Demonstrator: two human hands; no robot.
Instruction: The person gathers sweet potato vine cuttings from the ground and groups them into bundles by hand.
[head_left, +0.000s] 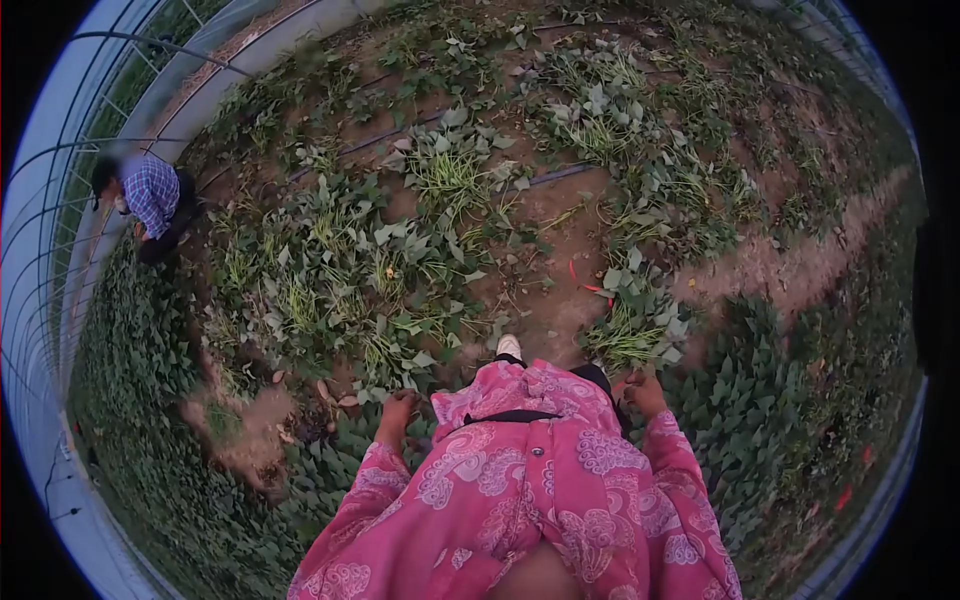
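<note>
My left hand [397, 412] hangs low beside my pink patterned shirt [540, 470], over dark green leaves. Its fingers are small and dark here, so I cannot tell whether they hold anything. On the other side, my right hand [641, 392] hangs near my hip with its fingers curled inward. What they hold, if anything, is hidden. Just beyond the right hand lies a bunch of leafy vines [628, 335] with pale green stems. A light-coloured shoe [509, 347] shows below my shirt hem, at the edge of bare soil [572, 262].
Heaps of cut leafy vines [445, 175] lie ahead. Red ribbon [590, 288] and dark hose [560, 174] cross the soil. Several reddish-brown roots [330, 394] lie at left. A person in a checked shirt [152, 190] crouches near the tunnel's hoops [60, 150]. Uncut foliage [745, 400] grows at right.
</note>
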